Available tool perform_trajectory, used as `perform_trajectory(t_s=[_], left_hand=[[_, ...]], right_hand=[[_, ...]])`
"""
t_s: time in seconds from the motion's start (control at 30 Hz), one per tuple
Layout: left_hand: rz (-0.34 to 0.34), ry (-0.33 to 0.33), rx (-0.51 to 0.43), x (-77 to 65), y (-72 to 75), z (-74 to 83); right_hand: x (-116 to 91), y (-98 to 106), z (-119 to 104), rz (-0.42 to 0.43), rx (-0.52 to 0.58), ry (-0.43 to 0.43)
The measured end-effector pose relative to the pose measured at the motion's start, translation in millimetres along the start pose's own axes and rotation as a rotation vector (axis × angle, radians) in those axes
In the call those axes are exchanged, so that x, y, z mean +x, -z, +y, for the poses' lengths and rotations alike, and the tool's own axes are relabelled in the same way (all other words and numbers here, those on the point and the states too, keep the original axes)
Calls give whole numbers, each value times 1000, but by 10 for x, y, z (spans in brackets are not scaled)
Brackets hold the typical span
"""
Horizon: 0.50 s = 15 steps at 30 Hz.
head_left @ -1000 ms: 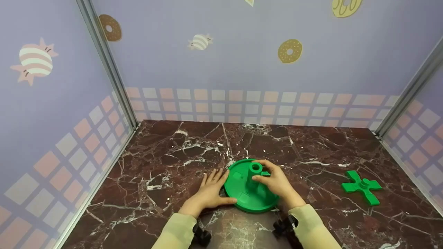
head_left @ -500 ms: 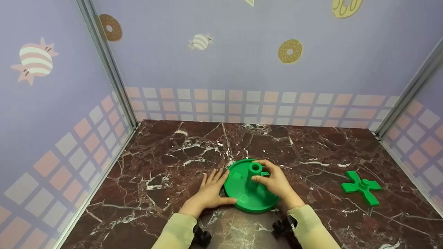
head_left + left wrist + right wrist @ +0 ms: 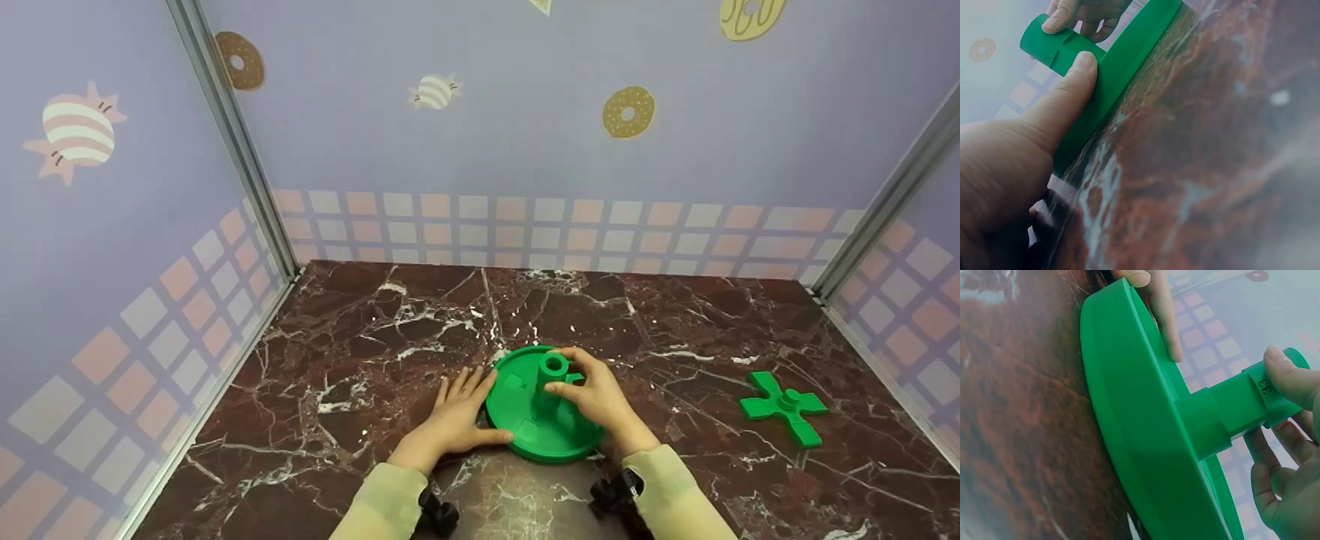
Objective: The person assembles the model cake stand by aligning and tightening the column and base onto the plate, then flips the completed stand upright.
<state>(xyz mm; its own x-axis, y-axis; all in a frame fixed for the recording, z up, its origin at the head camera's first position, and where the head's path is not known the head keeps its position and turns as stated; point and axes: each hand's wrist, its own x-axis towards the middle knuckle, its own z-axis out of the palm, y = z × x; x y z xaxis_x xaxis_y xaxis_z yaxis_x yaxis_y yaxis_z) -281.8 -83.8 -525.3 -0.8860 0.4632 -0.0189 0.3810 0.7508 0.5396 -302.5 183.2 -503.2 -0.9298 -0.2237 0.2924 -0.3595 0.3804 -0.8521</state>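
Observation:
A round green plastic base (image 3: 559, 442) with a raised rim lies on the dark red marbled table. From its middle a hollow green post (image 3: 550, 386) stands upright, its open end facing up; the right wrist view shows "33" marked on this post (image 3: 1241, 405). My right hand (image 3: 604, 394) grips the post near its top between thumb and fingers. At the base's left side, my left hand (image 3: 454, 420) is spread with straight fingers and thumb touching the rim. In the left wrist view the left thumb (image 3: 1069, 93) presses against the rim.
A green cross-shaped plastic piece (image 3: 787, 405) with a short round peg lies on the table (image 3: 420, 315) to the right. Lilac walls (image 3: 517, 135) with printed sweets and tiles stand at the back and sides. Each wrist carries a black camera mount (image 3: 439, 514).

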Motion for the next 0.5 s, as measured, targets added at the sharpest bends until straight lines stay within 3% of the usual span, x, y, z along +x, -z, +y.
perform_trajectory(t_s=[0.5], left_hand=[[-2,9,15,7,-2,2]], right_hand=[[-4,-5,-12,7,5,7]])
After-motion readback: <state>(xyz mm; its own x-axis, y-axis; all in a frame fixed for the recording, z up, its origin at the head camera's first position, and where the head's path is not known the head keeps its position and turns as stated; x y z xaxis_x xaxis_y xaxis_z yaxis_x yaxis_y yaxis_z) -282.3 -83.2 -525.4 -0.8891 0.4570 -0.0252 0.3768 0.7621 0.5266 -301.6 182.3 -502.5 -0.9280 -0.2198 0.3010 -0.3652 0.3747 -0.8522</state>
